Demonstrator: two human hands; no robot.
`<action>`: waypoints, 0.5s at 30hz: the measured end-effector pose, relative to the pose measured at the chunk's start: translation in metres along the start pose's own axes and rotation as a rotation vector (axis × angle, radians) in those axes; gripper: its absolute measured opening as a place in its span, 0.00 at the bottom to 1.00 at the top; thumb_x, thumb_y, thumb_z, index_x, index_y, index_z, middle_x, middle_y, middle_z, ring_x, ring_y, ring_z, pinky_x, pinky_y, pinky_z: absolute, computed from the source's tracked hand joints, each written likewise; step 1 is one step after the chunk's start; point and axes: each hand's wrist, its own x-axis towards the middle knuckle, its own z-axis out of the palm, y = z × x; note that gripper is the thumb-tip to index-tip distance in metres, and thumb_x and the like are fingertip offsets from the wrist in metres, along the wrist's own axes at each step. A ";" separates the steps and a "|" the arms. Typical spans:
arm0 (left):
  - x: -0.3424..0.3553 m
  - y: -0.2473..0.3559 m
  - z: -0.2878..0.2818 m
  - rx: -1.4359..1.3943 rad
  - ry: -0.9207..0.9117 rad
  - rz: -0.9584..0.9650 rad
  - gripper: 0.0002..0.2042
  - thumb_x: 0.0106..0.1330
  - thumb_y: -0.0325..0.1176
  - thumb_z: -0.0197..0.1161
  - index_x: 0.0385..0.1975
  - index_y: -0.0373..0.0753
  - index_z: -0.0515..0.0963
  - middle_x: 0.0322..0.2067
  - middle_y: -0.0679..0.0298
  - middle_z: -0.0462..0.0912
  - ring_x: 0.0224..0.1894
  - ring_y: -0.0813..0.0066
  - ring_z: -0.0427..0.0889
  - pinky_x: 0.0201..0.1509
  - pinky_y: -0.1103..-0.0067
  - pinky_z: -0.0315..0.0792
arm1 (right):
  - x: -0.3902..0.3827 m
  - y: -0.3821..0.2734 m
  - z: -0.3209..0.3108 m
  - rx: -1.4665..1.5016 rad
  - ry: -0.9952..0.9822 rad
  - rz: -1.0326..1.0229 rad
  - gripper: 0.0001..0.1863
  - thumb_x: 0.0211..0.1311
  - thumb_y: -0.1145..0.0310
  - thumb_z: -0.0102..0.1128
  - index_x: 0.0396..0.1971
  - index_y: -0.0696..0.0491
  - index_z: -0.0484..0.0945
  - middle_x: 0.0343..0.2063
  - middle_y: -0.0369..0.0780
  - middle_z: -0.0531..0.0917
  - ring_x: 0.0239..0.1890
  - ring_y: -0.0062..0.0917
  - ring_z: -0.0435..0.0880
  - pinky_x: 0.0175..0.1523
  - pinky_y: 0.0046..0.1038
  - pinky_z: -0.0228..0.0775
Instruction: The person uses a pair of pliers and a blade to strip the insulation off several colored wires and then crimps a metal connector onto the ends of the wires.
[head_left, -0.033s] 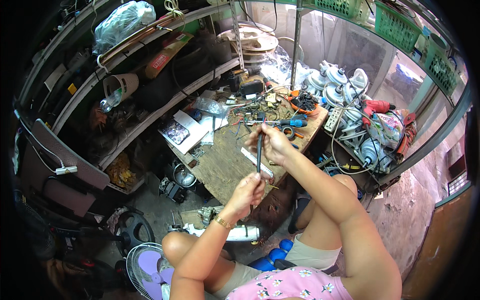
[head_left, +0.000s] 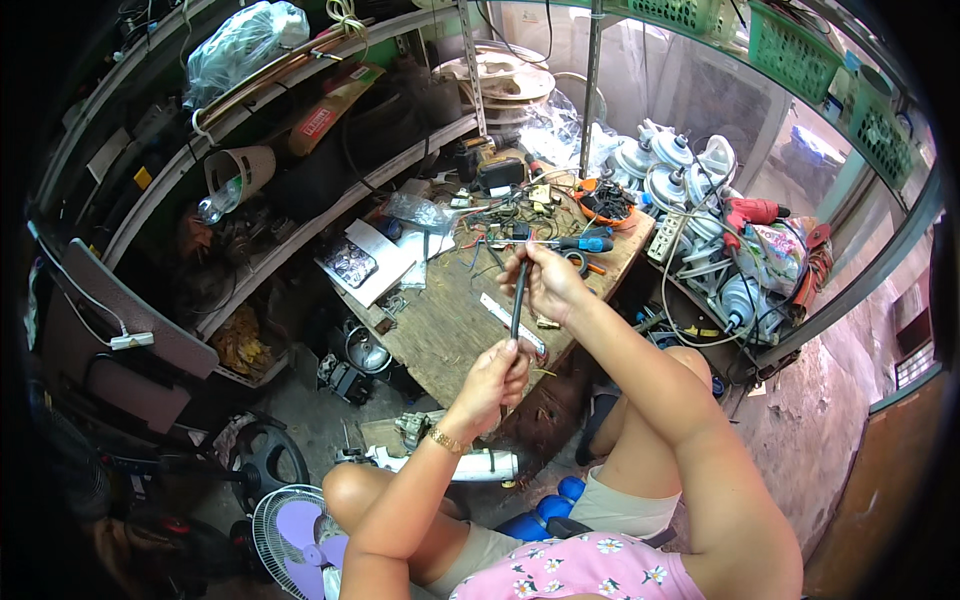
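Note:
A thin black cable (head_left: 518, 305) runs stiff and nearly upright between my two hands over the front of the wooden workbench (head_left: 430, 345). My left hand (head_left: 490, 380), with a gold watch on its wrist, is closed round the cable's lower part. Higher up, the fingers of my right hand (head_left: 548, 285) pinch its upper end; the tip is partly hidden by them. Just beyond my right hand lie a blue-and-black screwdriver (head_left: 580, 244) and a ring-shaped black roll (head_left: 576, 263). On the bench under the cable rests a white strip (head_left: 500, 312).
Loose wires and small parts (head_left: 510, 212) crowd the bench's far side. An orange tray (head_left: 606, 205) of black pieces sits at its right corner. White lamp-like units (head_left: 670, 180) and a red drill (head_left: 752, 212) are piled right. A purple-bladed fan (head_left: 305, 535) stands low left.
My left hand has risen very slightly along with the cable. The fingers of my right hand have drawn in a little closer round its upper end.

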 end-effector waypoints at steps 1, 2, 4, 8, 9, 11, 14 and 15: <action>0.000 0.004 0.006 -0.003 0.059 0.002 0.12 0.72 0.45 0.45 0.36 0.44 0.69 0.17 0.78 0.54 0.16 0.90 0.51 0.17 0.90 0.47 | 0.002 -0.004 0.008 0.033 0.108 0.023 0.15 0.71 0.58 0.38 0.32 0.50 0.71 0.24 0.36 0.77 0.30 0.33 0.80 0.42 0.43 0.74; 0.004 -0.003 0.016 -0.049 0.094 -0.024 0.12 0.71 0.46 0.46 0.35 0.44 0.69 0.17 0.78 0.54 0.16 0.90 0.51 0.16 0.89 0.47 | 0.009 -0.011 0.002 0.103 0.158 0.032 0.14 0.70 0.59 0.39 0.31 0.50 0.70 0.22 0.36 0.76 0.27 0.32 0.78 0.41 0.42 0.74; 0.019 -0.030 0.047 -0.143 0.144 -0.082 0.13 0.70 0.47 0.48 0.34 0.45 0.69 0.17 0.79 0.54 0.16 0.90 0.51 0.16 0.89 0.46 | 0.041 -0.038 -0.042 0.247 0.301 -0.126 0.12 0.69 0.62 0.42 0.26 0.50 0.68 0.13 0.33 0.68 0.15 0.23 0.68 0.28 0.30 0.72; -0.019 -0.066 0.056 0.006 0.134 -0.094 0.12 0.70 0.47 0.49 0.33 0.46 0.69 0.16 0.81 0.55 0.15 0.91 0.51 0.15 0.89 0.46 | 0.023 -0.138 -0.083 0.473 0.289 -0.242 0.20 0.71 0.52 0.37 0.20 0.45 0.66 0.09 0.28 0.58 0.09 0.15 0.53 0.14 0.19 0.47; -0.021 -0.075 0.042 0.133 0.209 -0.044 0.12 0.70 0.46 0.48 0.33 0.46 0.69 0.16 0.81 0.56 0.15 0.92 0.52 0.15 0.90 0.46 | 0.018 -0.154 -0.089 0.351 0.276 -0.412 0.20 0.71 0.51 0.36 0.21 0.45 0.66 0.10 0.29 0.59 0.09 0.15 0.53 0.14 0.19 0.46; -0.023 -0.087 0.008 0.296 0.252 -0.098 0.10 0.71 0.42 0.46 0.37 0.43 0.70 0.17 0.79 0.61 0.15 0.91 0.56 0.16 0.88 0.51 | -0.001 -0.185 -0.098 0.434 0.286 -0.542 0.20 0.72 0.51 0.34 0.25 0.46 0.67 0.11 0.29 0.59 0.10 0.14 0.54 0.14 0.17 0.44; -0.019 -0.114 0.005 0.522 0.247 -0.212 0.11 0.71 0.41 0.46 0.42 0.41 0.70 0.18 0.78 0.63 0.16 0.90 0.58 0.17 0.87 0.53 | -0.013 -0.172 -0.099 0.289 0.298 -0.465 0.15 0.72 0.55 0.38 0.31 0.47 0.70 0.12 0.28 0.60 0.10 0.13 0.53 0.13 0.17 0.45; -0.020 -0.118 0.006 0.569 0.212 -0.328 0.16 0.70 0.41 0.47 0.50 0.38 0.68 0.26 0.71 0.70 0.22 0.85 0.65 0.23 0.83 0.63 | -0.010 -0.157 -0.087 0.249 0.283 -0.361 0.11 0.71 0.59 0.41 0.33 0.48 0.70 0.13 0.29 0.60 0.11 0.13 0.54 0.14 0.16 0.45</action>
